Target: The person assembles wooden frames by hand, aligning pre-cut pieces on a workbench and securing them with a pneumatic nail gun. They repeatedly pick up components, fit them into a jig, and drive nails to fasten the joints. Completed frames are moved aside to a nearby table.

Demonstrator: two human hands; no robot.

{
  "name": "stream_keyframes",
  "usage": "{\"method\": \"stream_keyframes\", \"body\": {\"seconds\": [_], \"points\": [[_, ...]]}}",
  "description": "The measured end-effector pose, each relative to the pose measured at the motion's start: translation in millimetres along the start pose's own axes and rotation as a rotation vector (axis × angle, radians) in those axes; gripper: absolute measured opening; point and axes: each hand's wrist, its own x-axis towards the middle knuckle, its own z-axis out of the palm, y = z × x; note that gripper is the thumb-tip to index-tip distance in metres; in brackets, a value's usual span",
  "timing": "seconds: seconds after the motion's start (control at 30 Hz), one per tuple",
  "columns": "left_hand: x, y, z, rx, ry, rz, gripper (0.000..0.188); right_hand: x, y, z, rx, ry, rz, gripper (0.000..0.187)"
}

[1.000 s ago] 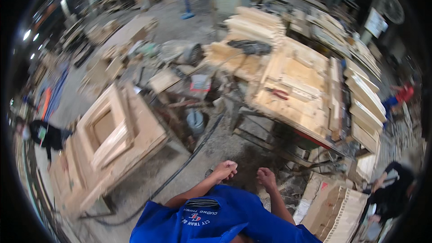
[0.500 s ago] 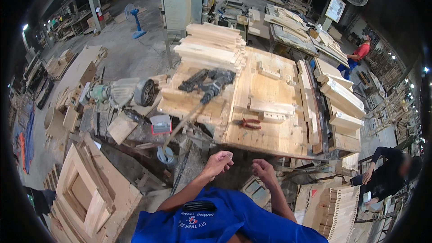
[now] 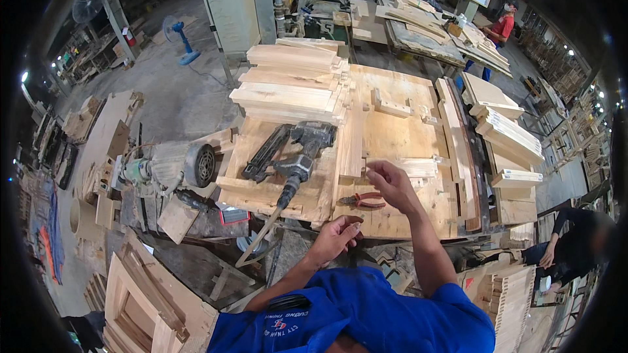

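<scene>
My left hand point(image 3: 336, 240) is at the near edge of the workbench, its fingers curled in toward the thumb. Whatever it may hold is too small to make out. Over the bench top my right hand point(image 3: 392, 186) reaches forward with loosely bent, parted fingers and nothing visible in them. It is close to a short wooden piece point(image 3: 418, 168) lying flat. Between the two hands lie pliers with red handles point(image 3: 363, 201). A black nail gun point(image 3: 304, 147) rests on boards left of them, its hose running down toward me.
Stacked planks point(image 3: 288, 78) stand at the back of the bench. A small drilled block point(image 3: 392, 103) lies farther up. An electric motor point(image 3: 173, 163) sits at left, above wooden frames point(image 3: 140, 301). More timber point(image 3: 510, 137) lies right. A seated person point(image 3: 575, 248) is at lower right.
My right hand has moved forward over the bench, and my left hand slightly toward its edge. The view has shifted, so the bench and nail gun appear nearer.
</scene>
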Motion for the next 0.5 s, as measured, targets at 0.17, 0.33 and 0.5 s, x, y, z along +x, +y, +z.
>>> {"method": "stream_keyframes", "body": {"seconds": [0.17,0.33,0.5], "points": [[39.7,20.0,12.8,0.056,0.036,0.071,0.037,117.2,-37.3,-22.8,-0.204,-0.049,-0.400,0.036],[89.4,38.9,30.2,0.005,0.172,0.116,0.043,256.4,-77.8,-25.0,-0.519,0.039,-0.618,0.047],[112.6,36.5,54.0,-0.181,0.282,0.159,0.041,350.5,-97.4,6.8,-0.881,-0.063,-0.675,0.070]]}}
